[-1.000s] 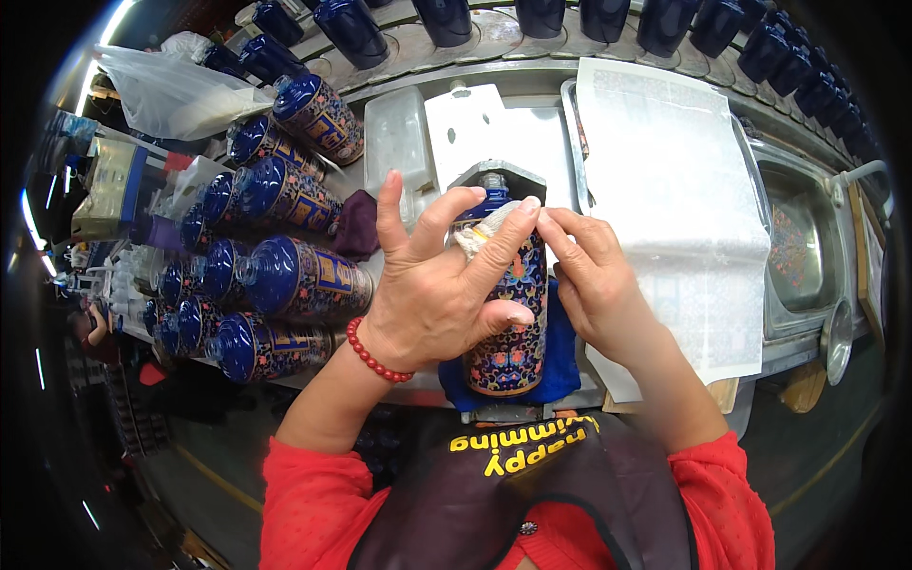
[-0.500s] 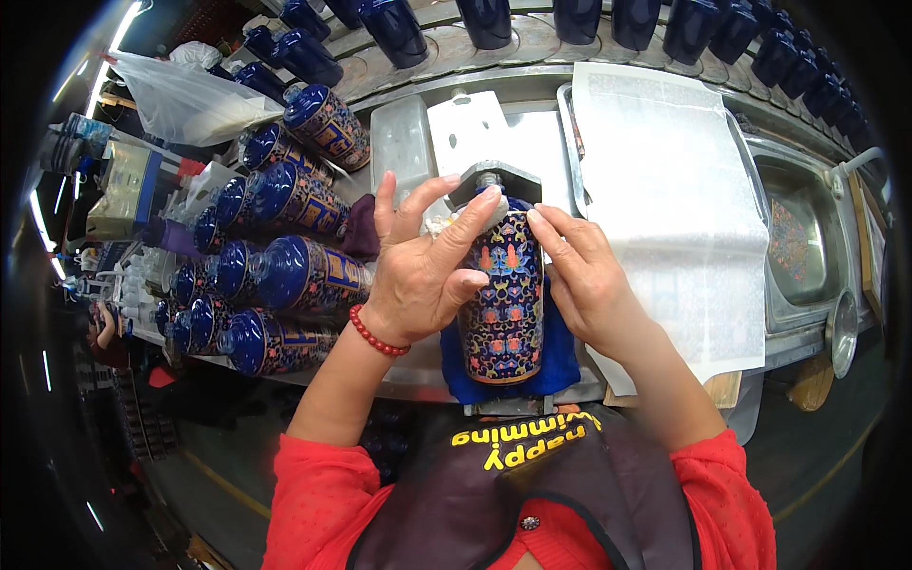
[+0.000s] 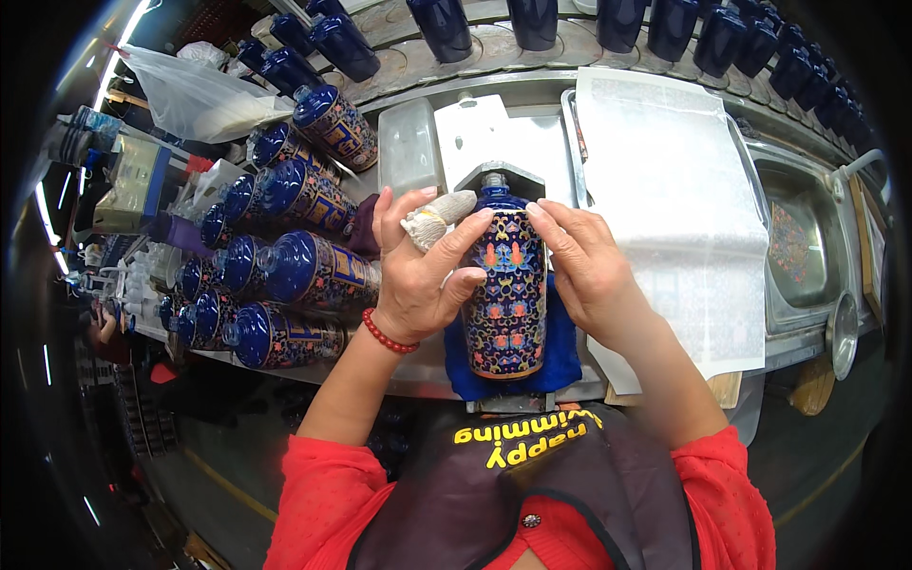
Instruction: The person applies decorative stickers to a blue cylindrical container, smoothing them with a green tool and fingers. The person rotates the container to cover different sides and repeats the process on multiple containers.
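A dark blue bottle (image 3: 507,304) with a colourful floral pattern lies in front of me, neck pointing away, over a blue cloth (image 3: 562,347). Its neck sits by an angled metal bracket (image 3: 472,180). My left hand (image 3: 418,261) is open at the bottle's left, fingers spread, index tip and thumb against the patterned side. A greyish-white cloth cover (image 3: 439,220) appears to wrap its middle finger. On the other side my right hand (image 3: 587,266) is open, fingers stretched out, the index tip at the pattern's upper right edge. Neither hand encloses the bottle.
Several patterned blue bottles (image 3: 309,271) lie stacked at the left. White sheets (image 3: 674,218) with a faint printed pattern cover a tray at the right. Beyond is a metal sink (image 3: 803,228) with water. Plain blue bottles (image 3: 534,21) stand on the conveyor (image 3: 494,55) at the back.
My left hand's wrapped finger has lifted off the bottle's shoulder and moved left, uncovering the shoulder. My right hand has stayed nearly in place. The bottles on the conveyor have shifted.
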